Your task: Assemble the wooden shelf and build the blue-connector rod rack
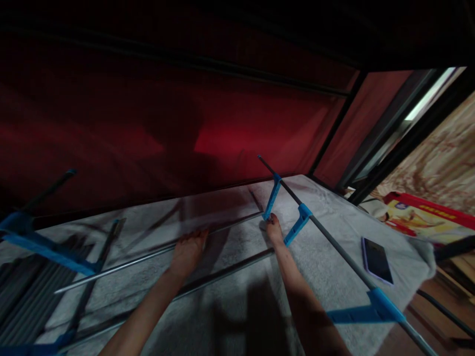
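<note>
My left hand [190, 249] is closed round a thin metal tube [141, 259] that runs slantwise across the pale cloth surface [230, 272]. The tube's near left end sticks out free, over a blue bracket on the left [55, 253]. My right hand [274, 231] is closed at the lower end of a blue plastic bracket [272, 198], where the tube's far end meets it. That bracket's upper end sits on a long grey tube [337, 247]. A second blue bracket [297, 227] stands just right of my right hand. Another tube [230, 266] passes beneath my wrists.
Several grey tubes [33, 291] lie side by side at the left. A phone [377, 261] rests on the cloth at the right. Beyond it lies a red and yellow printed box [426, 217]. A red fabric wall [237, 133] with dark frame bars rises behind.
</note>
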`<state>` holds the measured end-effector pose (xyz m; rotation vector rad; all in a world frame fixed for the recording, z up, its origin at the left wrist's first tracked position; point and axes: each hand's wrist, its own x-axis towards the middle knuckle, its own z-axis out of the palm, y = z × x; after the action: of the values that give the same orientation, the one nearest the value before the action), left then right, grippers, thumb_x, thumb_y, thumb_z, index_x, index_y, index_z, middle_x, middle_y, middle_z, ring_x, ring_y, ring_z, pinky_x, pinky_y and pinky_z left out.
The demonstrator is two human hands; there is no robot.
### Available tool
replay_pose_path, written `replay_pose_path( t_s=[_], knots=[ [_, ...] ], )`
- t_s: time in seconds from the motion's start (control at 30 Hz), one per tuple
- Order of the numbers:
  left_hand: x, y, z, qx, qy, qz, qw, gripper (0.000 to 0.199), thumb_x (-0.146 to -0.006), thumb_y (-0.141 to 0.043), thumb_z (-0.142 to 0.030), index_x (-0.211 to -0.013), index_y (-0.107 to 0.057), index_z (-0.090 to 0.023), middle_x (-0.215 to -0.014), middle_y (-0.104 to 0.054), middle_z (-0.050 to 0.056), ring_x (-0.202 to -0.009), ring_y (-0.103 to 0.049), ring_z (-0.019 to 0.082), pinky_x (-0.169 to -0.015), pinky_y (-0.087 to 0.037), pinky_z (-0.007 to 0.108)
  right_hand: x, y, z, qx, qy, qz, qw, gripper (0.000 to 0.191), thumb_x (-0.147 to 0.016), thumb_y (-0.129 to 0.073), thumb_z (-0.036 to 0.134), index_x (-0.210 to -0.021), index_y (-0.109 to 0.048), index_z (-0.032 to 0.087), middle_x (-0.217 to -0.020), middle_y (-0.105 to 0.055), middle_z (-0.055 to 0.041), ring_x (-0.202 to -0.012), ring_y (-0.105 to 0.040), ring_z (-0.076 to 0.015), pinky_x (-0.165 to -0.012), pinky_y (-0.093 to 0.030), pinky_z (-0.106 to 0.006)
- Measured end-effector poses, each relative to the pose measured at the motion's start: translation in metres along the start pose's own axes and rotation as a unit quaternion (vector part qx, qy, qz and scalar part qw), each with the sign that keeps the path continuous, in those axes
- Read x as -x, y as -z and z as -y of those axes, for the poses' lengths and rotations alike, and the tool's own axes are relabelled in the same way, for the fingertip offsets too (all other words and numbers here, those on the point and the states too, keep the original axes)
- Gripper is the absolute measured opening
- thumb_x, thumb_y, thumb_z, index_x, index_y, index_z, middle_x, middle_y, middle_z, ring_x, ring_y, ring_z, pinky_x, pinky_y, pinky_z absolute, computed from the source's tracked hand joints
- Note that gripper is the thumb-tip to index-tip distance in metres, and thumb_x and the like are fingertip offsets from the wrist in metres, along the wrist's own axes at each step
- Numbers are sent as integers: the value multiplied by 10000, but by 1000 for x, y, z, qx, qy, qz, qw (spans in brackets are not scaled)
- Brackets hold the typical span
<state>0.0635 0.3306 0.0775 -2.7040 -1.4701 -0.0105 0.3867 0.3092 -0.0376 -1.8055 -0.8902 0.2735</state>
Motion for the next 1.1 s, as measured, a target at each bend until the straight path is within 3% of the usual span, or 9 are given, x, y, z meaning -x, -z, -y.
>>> replay_pose_path(
  t_s=[0.33, 1.1],
  knots=[
    [0, -24, 14, 26, -9, 8, 1000, 580, -897, -365, -46, -1416, -541, -236, -1262, -690, 129, -1052, -693, 265, -950, -522, 410, -6, -4, 2, 8, -22, 36, 999, 437, -709, -418, 232, -1081, -642, 180, -964, -711, -65, -943, -631, -223, -901, -498, -346],
    [-12, -45, 28, 80, -22, 13, 996, 565, -933, -362, -96, -1453, -512, -257, -1361, -647, 105, -1120, -676, 257, -1000, -508, 420, -4, -1, 8, 54, -29, 19, 998, 385, -720, -419, 213, -1009, -670, 180, -890, -691, -62, -870, -609, -219, -846, -478, -312]
  ],
)
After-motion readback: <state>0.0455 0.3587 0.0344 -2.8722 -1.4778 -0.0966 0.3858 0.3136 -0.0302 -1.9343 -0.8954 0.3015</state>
